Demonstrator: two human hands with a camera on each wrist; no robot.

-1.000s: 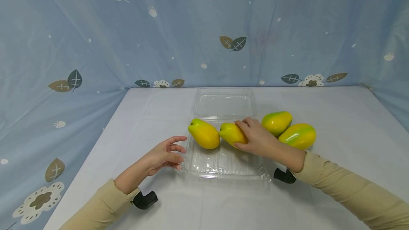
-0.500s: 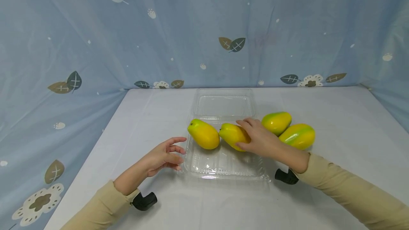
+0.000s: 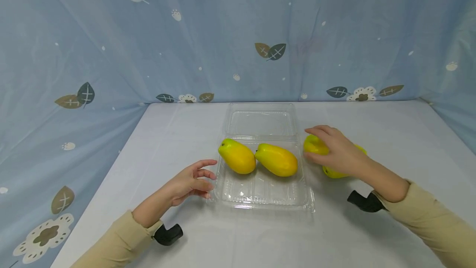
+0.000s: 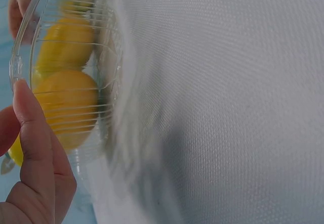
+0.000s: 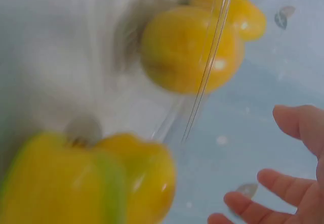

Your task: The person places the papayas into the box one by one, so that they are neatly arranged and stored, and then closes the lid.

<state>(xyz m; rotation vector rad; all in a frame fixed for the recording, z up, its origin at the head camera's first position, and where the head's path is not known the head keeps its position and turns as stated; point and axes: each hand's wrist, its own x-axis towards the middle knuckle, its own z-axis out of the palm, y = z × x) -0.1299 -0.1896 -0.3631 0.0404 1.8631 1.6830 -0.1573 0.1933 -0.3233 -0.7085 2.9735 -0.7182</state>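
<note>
Two yellow-green papayas lie side by side in the clear plastic clamshell box, the left papaya (image 3: 238, 157) and the right papaya (image 3: 277, 160). The box's base (image 3: 260, 195) faces me, its lid (image 3: 260, 123) folded back behind. My left hand (image 3: 190, 182) stays at the box's left edge with loosely bent fingers; in the left wrist view a fingertip (image 4: 21, 90) appears at the rim. My right hand (image 3: 339, 152), fingers spread, hovers over two more papayas right of the box, partly hiding the back papaya (image 3: 315, 144) and the front papaya (image 3: 332, 173). Nothing is between its fingers.
A white cloth (image 3: 238, 239) covers the table. Behind and to the sides hangs a blue patterned curtain (image 3: 223, 32). Black curved pieces stick out below both sleeves, a left piece (image 3: 168, 234) and a right piece (image 3: 365, 201).
My right hand has let go of the right papaya in the box and moved right, over the two papayas on the table. My left hand has hardly moved.
</note>
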